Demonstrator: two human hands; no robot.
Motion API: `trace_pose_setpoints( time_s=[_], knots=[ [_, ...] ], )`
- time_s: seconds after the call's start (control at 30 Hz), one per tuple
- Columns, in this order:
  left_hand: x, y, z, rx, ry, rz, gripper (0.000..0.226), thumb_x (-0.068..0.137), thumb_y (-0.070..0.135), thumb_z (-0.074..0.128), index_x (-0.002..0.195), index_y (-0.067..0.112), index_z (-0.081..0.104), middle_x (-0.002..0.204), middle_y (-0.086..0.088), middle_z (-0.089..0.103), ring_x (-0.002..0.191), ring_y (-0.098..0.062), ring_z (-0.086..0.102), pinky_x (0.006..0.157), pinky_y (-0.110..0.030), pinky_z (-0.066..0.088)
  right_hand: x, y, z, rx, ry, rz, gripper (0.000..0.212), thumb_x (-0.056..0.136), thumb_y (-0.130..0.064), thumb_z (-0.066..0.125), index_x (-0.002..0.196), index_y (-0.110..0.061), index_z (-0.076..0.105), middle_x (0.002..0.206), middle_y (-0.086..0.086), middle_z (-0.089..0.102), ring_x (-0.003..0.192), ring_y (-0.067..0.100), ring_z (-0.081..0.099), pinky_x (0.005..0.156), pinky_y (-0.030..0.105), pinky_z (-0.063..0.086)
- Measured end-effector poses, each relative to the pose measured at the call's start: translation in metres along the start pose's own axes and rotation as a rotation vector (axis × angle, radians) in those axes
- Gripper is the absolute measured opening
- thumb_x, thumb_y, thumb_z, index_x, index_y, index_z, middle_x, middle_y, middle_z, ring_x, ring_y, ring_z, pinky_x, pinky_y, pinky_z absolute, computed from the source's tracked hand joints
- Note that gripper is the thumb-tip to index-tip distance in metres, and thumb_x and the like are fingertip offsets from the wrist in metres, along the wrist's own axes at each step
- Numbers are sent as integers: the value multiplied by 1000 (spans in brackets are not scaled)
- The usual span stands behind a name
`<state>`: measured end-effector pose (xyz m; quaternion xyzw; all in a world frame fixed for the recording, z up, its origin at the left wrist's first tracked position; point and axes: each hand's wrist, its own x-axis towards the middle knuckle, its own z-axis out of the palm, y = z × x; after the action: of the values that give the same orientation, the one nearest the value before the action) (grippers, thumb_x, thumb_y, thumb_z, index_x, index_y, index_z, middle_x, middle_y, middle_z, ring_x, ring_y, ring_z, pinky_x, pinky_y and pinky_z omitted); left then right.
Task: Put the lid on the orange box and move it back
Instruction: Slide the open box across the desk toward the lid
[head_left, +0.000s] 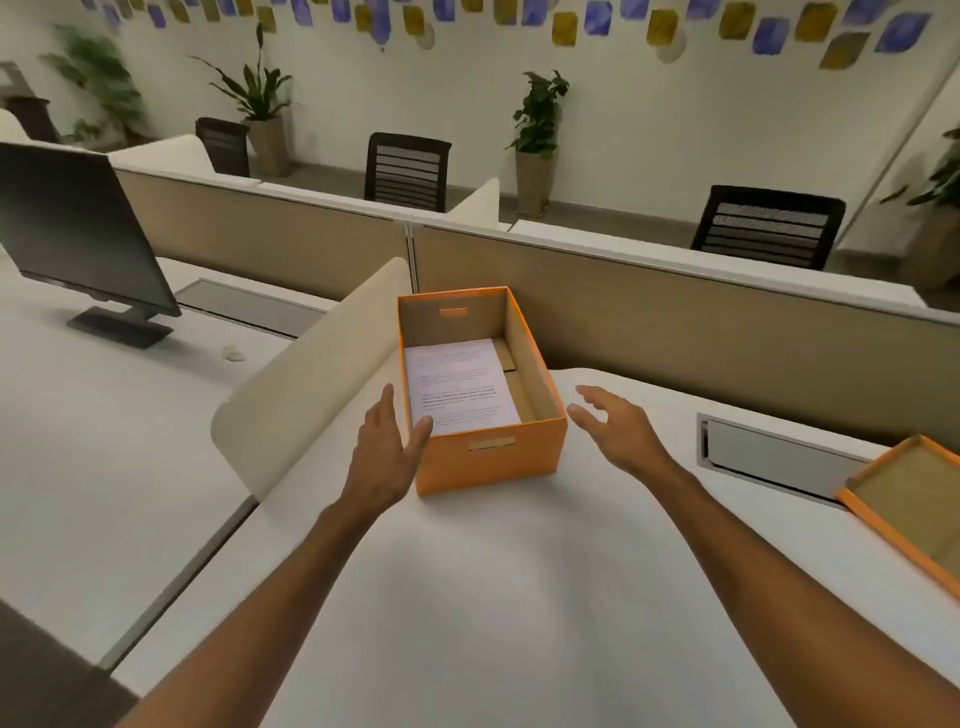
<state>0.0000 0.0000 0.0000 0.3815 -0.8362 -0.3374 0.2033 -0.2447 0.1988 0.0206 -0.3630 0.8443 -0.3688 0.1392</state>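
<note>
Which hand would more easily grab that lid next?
Probably the right hand: the lid lies upturned at the desk's right edge, on that hand's side. The left hand is beside the orange box's far side.

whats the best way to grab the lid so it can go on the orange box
Take the lid with the right hand, which is nearer. It lies upside down at the right edge of the desk, rim up, partly out of view. Pinch its near-left long rim from above, fingers inside, thumb outside, then flip it over before lowering it onto the open orange box.
</note>
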Motion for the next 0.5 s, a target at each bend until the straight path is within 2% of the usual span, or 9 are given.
trace_pose_setpoints(
  time_s=[0.07, 0.2, 0.27, 0.37, 0.43, 0.5],
  knots=[
    [10, -8, 6, -42, -6, -71, 90, 93, 64, 41, 157, 14, 5, 164, -13, 18, 149, -29, 21, 115, -44, 24, 12, 4, 8, 64, -30, 86, 55, 97, -45, 53, 144, -17, 48, 144, 12, 54, 129, 27, 52, 99, 34, 41],
    [22, -24, 19, -110, -64, -204, 89, 94, 63, 40, 158, 13, 5, 165, -13, 17, 149, -29, 21, 116, -42, 22, 34, 19, 26, 189, -77, 239, 59, 97, -51, 47, 147, -19, 44, 146, 11, 51, 131, 28, 49, 102, 38, 40],
    [27, -29, 21, -169, -93, -238, 87, 93, 66, 37, 158, 17, 6, 163, -12, 22, 147, -29, 28, 116, -43, 24, 44, 24, 33, 314, -88, 305, 60, 97, -54, 45, 146, -19, 43, 150, 8, 48, 132, 26, 47, 106, 43, 40],
    [30, -39, 25, -251, -194, -255, 82, 92, 71, 29, 158, 27, 9, 162, -2, 28, 145, -25, 33, 114, -36, 25, 57, 29, 42, 504, -115, 460, 64, 95, -61, 41, 147, -23, 39, 149, 6, 46, 130, 28, 47, 100, 52, 43],
    [31, -41, 27, -318, -228, -285, 79, 91, 74, 26, 157, 33, 13, 163, 3, 26, 145, -25, 33, 118, -44, 26, 63, 33, 46, 545, -154, 505, 67, 95, -63, 38, 149, -25, 37, 147, 5, 46, 133, 31, 46, 98, 56, 43],
    [32, -41, 28, -394, -249, -289, 70, 91, 74, 26, 154, 42, 21, 160, 6, 32, 143, -25, 37, 114, -51, 33, 67, 36, 49, 584, -205, 518, 62, 95, -63, 37, 145, -27, 42, 139, 2, 49, 127, 30, 48, 96, 57, 44]
  ],
)
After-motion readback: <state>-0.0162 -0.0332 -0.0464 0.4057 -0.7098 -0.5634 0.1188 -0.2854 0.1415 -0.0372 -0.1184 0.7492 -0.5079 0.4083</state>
